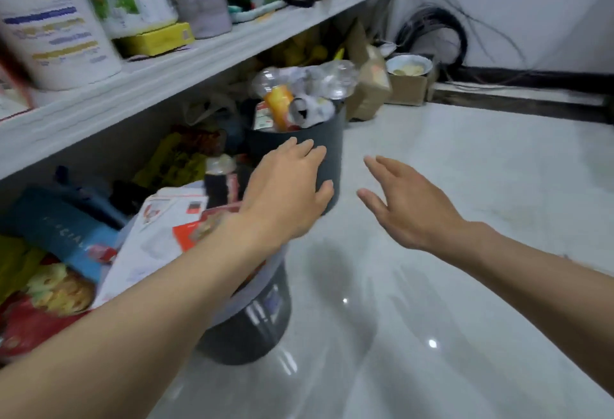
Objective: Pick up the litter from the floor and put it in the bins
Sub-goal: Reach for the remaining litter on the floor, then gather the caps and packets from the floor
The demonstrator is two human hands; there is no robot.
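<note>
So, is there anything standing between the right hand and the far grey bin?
Nothing visible does. Only open air over bare floor separates the right hand from the far grey bin; the left hand lies in front of its wall.

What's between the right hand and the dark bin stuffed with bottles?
Only bare floor separates the right hand from the dark bin, seen in the head view.

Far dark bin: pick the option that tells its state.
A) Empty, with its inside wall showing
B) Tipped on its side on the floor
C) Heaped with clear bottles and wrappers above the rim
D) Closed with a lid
C: the far bin stands upright with no lid, and crushed clear bottles and wrappers rise above its rim.
</note>
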